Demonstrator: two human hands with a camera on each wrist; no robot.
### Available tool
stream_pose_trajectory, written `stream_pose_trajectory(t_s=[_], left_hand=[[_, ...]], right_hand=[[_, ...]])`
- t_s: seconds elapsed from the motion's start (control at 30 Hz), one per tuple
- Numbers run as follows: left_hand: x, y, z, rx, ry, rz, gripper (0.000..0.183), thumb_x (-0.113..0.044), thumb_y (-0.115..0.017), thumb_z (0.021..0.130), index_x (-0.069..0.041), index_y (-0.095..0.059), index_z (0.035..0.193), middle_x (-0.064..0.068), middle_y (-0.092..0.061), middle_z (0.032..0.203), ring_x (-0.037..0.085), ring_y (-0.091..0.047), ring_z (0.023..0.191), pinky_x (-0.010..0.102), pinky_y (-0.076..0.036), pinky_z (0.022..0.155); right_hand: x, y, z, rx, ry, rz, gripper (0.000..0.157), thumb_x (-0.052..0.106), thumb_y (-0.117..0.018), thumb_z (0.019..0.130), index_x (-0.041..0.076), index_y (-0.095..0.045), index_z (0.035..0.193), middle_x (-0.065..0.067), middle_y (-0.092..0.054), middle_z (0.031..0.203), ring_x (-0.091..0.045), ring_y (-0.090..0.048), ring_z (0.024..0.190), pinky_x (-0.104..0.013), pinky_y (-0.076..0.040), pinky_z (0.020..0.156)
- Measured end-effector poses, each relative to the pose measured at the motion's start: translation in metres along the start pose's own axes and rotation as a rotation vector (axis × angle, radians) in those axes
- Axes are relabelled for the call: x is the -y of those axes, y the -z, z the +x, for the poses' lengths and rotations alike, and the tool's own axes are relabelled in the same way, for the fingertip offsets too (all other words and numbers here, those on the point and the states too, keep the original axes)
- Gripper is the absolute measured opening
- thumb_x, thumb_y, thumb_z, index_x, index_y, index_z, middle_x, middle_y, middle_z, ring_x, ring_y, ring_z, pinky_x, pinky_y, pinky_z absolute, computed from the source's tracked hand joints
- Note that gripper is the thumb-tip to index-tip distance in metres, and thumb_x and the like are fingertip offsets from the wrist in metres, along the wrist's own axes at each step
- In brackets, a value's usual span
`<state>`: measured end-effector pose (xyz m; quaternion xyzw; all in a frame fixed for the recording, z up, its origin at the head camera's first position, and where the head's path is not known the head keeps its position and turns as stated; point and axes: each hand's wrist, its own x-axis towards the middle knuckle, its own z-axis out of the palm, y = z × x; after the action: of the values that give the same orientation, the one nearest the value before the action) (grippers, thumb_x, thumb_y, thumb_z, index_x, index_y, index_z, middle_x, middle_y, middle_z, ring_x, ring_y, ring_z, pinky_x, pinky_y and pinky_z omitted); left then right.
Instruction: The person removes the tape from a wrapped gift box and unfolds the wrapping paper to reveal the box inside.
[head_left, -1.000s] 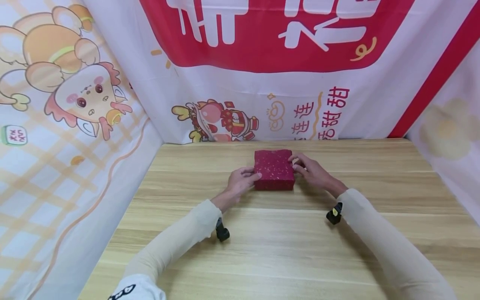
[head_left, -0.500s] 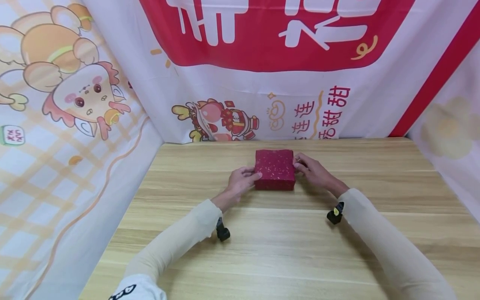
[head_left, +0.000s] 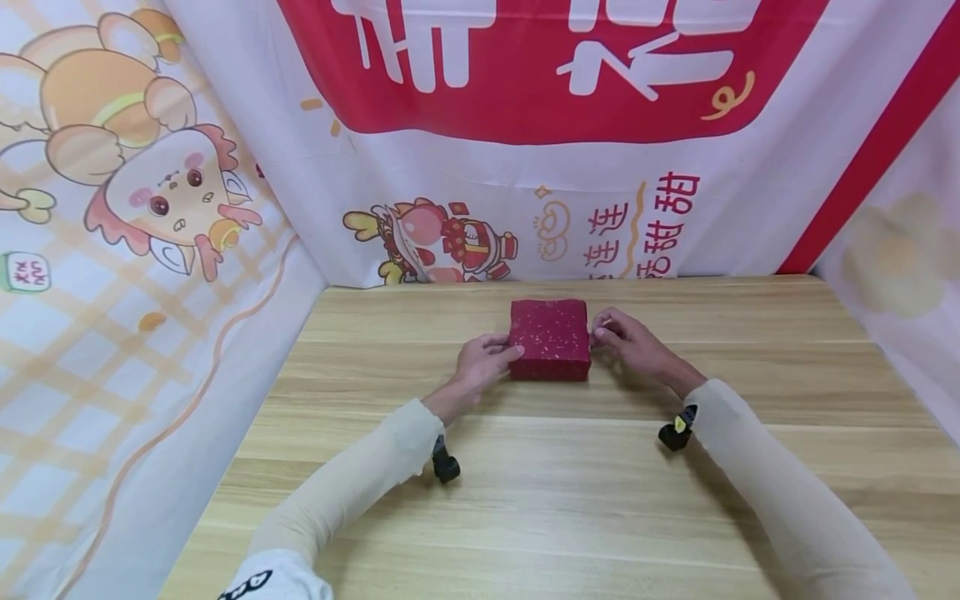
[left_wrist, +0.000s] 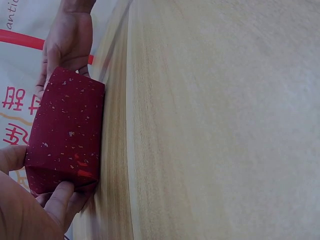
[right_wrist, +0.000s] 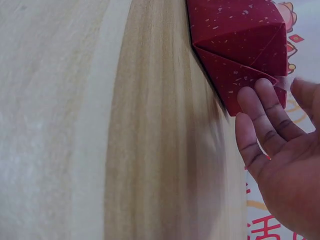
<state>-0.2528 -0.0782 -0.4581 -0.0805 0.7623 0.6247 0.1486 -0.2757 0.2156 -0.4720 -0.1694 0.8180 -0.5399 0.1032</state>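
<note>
A gift box (head_left: 550,337) in dark red, gold-flecked wrapping paper sits on the wooden table. My left hand (head_left: 483,363) grips its left end, thumb at the front corner and fingers along the side; the left wrist view shows this hand (left_wrist: 35,205) against folded paper at that end. At the opposite end, my right hand (head_left: 630,340) has thumb and forefinger drawn together just beside the box. In the right wrist view, a small translucent strip, looking like clear tape (right_wrist: 284,82), runs from the triangular paper fold (right_wrist: 240,77) to my right thumb. The forefinger is largely hidden there.
Behind the table (head_left: 555,483) hangs a white cloth backdrop (head_left: 450,171) with red lettering and cartoon figures. Another printed cloth (head_left: 97,333) borders the left side. Each wrist carries a small black camera (head_left: 446,462).
My right hand has shifted slightly right, from the box's right side to a little apart from it. The box slid marginally right early on. My left hand keeps its hold.
</note>
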Motion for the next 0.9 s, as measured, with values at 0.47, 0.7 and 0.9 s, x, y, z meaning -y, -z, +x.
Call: stream_pose_trajectory(t_s=[0.47, 0.7, 0.9], left_hand=[[0.0, 0.0, 0.0, -0.007, -0.001, 0.002, 0.054, -0.029, -0.078, 0.084, -0.016, -0.059, 0.132, 0.008, -0.064, 0.13, 0.021, -0.063, 0.116, 0.029, -0.057, 0.093], [-0.001, -0.002, -0.001, -0.022, -0.01, 0.044, 0.051, -0.03, -0.077, 0.084, -0.015, -0.06, 0.13, 0.006, -0.065, 0.123, 0.02, -0.064, 0.111, 0.028, -0.057, 0.091], [0.0, -0.004, -0.001, -0.017, -0.004, 0.032, 0.058, -0.029, -0.075, 0.086, -0.012, -0.054, 0.138, 0.009, -0.061, 0.135, 0.022, -0.061, 0.12, 0.031, -0.055, 0.098]], right_hand=[[-0.001, -0.003, -0.002, -0.242, -0.066, -0.041, 0.028, 0.023, -0.053, 0.102, 0.001, -0.052, 0.119, -0.019, -0.061, 0.109, -0.028, -0.059, 0.095, -0.034, -0.057, 0.072], [0.02, -0.01, -0.003, -0.443, -0.051, -0.257, 0.02, 0.024, -0.058, 0.1, 0.007, -0.068, 0.104, -0.01, -0.067, 0.095, -0.018, -0.056, 0.085, -0.024, -0.049, 0.07], [0.042, -0.019, -0.004, -0.432, -0.061, -0.235, 0.024, 0.025, -0.059, 0.099, 0.007, -0.072, 0.106, -0.013, -0.072, 0.095, -0.02, -0.062, 0.081, -0.021, -0.052, 0.062]])
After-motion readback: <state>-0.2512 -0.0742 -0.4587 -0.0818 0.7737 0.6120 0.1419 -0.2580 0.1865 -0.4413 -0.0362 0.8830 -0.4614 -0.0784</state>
